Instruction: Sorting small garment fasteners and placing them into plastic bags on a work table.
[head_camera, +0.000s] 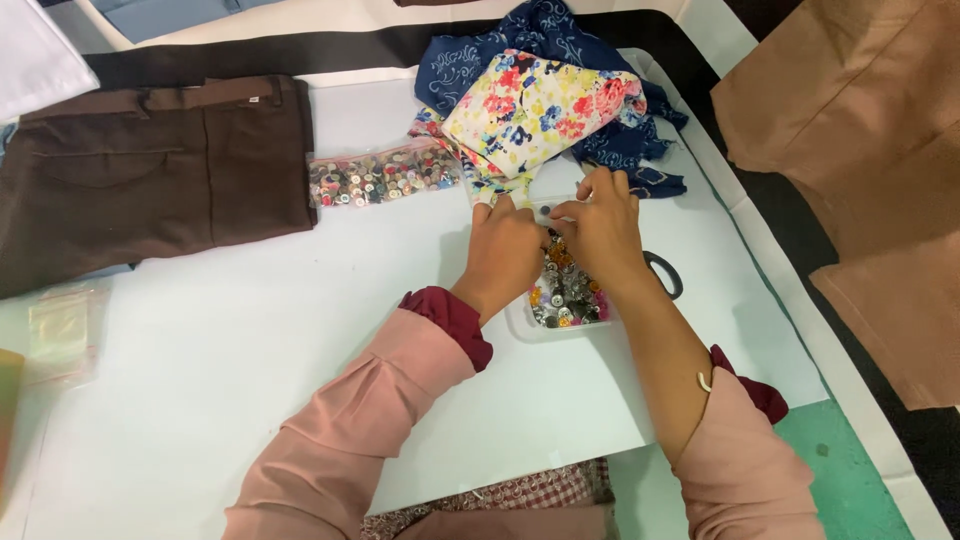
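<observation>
Hands meet over my clear plastic tray of mixed buttons (562, 300): left hand (505, 250) and right hand (600, 225) close together, fingertips dipped in picking; actual grip unclear.

Brown trousers (150, 165), floral yellow cloth (540, 105), navy patterned fabric (560, 35)

Both hands (555, 240) over button box (565, 295)

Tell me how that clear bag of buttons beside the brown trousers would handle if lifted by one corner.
The clear bag of buttons would probably sag and shift, since it lies flat with loose buttons spread inside. It likely feels heavy for its size, being packed full. The glossy plastic may be slippery.
</observation>
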